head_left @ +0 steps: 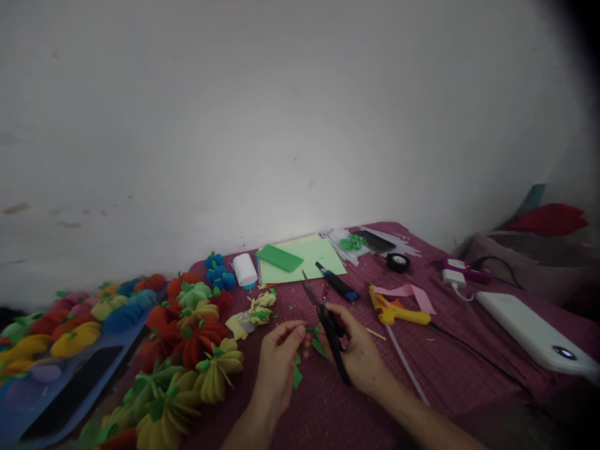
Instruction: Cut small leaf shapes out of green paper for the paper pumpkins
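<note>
My right hand point(359, 353) is wrapped round a pair of scissors point(334, 334) with black handles, its blades pointing up and to the left. Close beside it, my left hand point(280, 359) is closed in a pinch, with a small green piece point(313, 329) at its fingertips. Green scraps point(297, 375) lie on the cloth below the hands. A heap of pale yellow and green clippings point(262, 306) is just beyond my left hand. Past the scissors lies a utility knife point(338, 284) with a black and blue body.
Several colourful pumpkin-like shapes point(206, 340) crowd the left, some on a blue tray point(110, 375) with a dark phone-like slab. Green sheets point(281, 257) lie at the back. A yellow glue gun point(398, 312), corded, and a white power bank point(529, 334) are on the right.
</note>
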Demonstrator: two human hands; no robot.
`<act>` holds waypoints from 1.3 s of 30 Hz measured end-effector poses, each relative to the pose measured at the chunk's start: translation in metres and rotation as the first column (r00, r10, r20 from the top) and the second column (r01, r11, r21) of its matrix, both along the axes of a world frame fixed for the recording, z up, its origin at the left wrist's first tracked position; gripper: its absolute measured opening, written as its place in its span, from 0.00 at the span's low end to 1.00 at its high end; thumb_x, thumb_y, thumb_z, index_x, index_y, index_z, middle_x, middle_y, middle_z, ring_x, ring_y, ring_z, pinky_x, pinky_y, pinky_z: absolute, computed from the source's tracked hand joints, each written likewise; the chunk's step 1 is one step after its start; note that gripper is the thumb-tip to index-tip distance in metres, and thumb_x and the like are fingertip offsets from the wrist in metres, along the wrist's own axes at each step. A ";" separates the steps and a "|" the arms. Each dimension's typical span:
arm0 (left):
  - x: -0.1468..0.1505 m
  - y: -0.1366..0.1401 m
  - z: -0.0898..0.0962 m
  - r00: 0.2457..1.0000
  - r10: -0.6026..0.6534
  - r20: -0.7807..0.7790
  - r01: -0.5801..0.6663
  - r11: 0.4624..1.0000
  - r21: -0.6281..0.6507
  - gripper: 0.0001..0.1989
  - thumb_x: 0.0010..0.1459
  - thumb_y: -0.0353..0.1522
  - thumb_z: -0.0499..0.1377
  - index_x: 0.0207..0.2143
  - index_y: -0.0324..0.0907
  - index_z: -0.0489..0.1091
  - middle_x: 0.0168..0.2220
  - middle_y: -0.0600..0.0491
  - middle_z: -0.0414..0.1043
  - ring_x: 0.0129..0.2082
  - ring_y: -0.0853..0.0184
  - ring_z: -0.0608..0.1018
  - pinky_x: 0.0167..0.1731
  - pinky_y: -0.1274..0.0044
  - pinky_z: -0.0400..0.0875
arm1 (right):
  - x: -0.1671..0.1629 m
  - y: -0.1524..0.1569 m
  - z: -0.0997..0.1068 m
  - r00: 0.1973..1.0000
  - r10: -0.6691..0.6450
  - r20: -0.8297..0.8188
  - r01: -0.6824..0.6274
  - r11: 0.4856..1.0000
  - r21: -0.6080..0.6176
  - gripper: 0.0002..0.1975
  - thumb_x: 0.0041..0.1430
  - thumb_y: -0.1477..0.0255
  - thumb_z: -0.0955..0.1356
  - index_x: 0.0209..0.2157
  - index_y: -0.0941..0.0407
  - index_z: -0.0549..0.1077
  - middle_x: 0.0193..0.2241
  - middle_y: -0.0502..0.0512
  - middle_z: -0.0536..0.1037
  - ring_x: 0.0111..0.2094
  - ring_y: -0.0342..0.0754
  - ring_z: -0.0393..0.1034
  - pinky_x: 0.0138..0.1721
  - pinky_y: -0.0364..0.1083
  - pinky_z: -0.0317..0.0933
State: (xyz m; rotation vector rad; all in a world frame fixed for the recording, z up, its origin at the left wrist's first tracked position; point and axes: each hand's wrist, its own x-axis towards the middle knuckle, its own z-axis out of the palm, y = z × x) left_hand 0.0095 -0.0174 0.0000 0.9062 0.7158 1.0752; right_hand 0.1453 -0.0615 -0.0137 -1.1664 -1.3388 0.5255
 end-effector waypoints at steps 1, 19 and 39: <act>0.000 0.000 0.000 1.000 0.006 -0.013 -0.006 1.000 0.007 0.13 0.41 0.34 0.69 0.28 0.35 0.75 0.22 0.52 0.73 0.23 0.72 0.71 0.22 0.82 0.63 | 0.000 0.000 0.000 1.000 0.000 -0.002 0.000 1.000 -0.001 0.21 0.49 0.81 0.66 0.46 0.53 0.64 0.32 0.50 0.72 0.31 0.45 0.67 0.33 0.43 0.62; 0.000 0.001 -0.003 0.989 -0.025 -0.147 0.033 0.998 0.054 0.11 0.41 0.34 0.68 0.28 0.36 0.76 0.21 0.53 0.70 0.21 0.73 0.68 0.21 0.81 0.61 | 0.012 0.001 0.011 0.883 0.140 -0.448 -0.228 0.962 -0.149 0.24 0.40 0.71 0.75 0.39 0.53 0.64 0.26 0.48 0.74 0.26 0.44 0.66 0.28 0.42 0.59; -0.003 0.003 -0.004 0.934 0.142 -0.327 -0.041 0.954 0.297 0.12 0.45 0.38 0.66 0.31 0.39 0.75 0.25 0.52 0.73 0.26 0.68 0.72 0.26 0.80 0.65 | 0.017 -0.008 -0.002 0.849 0.081 -0.522 -0.221 0.952 -0.211 0.17 0.48 0.68 0.72 0.40 0.55 0.67 0.23 0.45 0.69 0.23 0.41 0.60 0.25 0.41 0.53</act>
